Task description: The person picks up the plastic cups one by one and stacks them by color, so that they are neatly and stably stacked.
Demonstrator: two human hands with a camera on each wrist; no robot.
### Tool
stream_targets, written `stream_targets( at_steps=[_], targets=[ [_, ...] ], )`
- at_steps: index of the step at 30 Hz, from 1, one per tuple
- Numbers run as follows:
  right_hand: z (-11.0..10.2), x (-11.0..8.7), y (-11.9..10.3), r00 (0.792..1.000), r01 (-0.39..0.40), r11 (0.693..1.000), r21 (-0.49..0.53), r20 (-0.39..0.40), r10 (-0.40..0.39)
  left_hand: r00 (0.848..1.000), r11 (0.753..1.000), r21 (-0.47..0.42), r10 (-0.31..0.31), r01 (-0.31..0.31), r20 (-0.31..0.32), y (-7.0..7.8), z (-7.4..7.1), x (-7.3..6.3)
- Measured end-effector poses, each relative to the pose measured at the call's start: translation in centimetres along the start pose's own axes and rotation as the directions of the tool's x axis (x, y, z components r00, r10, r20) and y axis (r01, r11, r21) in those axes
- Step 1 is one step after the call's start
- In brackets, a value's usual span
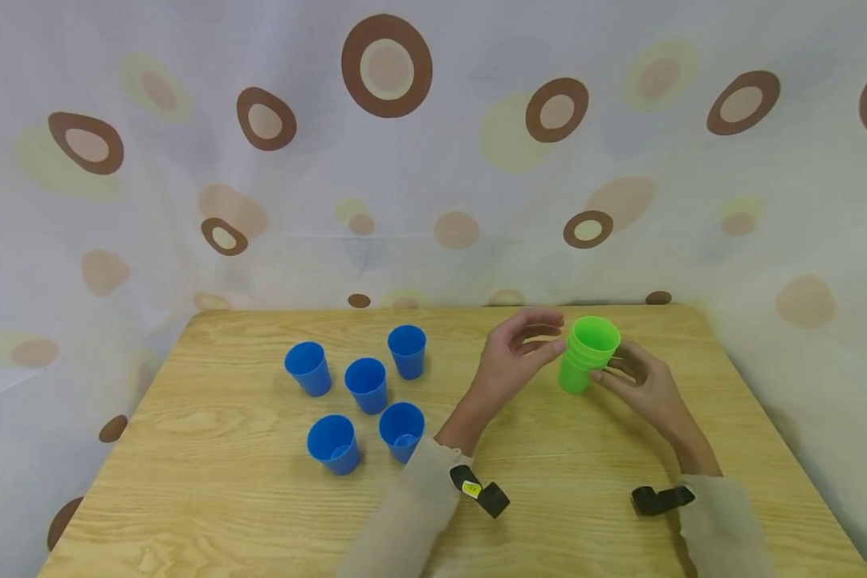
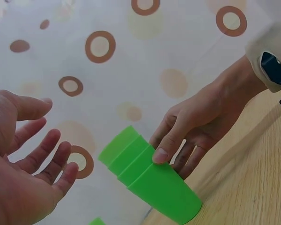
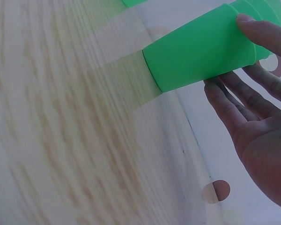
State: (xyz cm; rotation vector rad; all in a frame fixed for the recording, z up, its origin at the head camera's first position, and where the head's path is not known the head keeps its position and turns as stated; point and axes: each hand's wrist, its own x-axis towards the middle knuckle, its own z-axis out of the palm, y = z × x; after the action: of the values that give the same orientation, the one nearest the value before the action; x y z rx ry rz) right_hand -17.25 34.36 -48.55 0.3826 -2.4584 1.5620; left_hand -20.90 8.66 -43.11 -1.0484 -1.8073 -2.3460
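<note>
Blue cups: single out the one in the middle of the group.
The central blue cup: the other four blue cups surround it, two farther back, two nearer the camera.

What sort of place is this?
Likely a recording setup, though the wider room is hidden: a wood-grain table, a spotted sheet hung behind it and along both sides, and black wrist devices.

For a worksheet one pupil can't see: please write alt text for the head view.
A person's right hand holds a stack of green cups at a wooden table, the left hand open close beside it. To the left stand five blue cups; a spotted cloth hangs behind.
</note>
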Motion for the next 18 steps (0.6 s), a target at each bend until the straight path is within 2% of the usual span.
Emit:
stream_targets(
  at_steps=[5, 6, 10, 18],
  targets=[
    [0.3, 0.0, 0.2, 1.0, 0.0, 1.0, 0.015, 0.006, 0.0, 1.0, 0.999, 0.034, 0.018, -0.017, -0.008, 0.2, -0.7, -0.6],
    [0.4, 0.0, 0.2, 1.0, -0.004, 1.0, 0.017, 0.005, 0.003, 1.0, 1.0, 0.013, 0.003, -0.003, -0.008, 1.6, -0.7, -0.7],
    [0.4, 0.1, 0.0, 1.0, -0.004, 1.0, 0.015, 0.005, 0.004, 1.0, 0.999, 0.033, -0.026, 0.026, -0.016, 2.4, -1.2, -0.8],
    [0.2, 0.0, -0.2, 1.0, 0.008, 1.0, -0.005, 0.012, -0.008, 0.993, 0.997, 0.028, -0.069, 0.072, -0.098, 2.6, -1.6, -2.1]
  ],
)
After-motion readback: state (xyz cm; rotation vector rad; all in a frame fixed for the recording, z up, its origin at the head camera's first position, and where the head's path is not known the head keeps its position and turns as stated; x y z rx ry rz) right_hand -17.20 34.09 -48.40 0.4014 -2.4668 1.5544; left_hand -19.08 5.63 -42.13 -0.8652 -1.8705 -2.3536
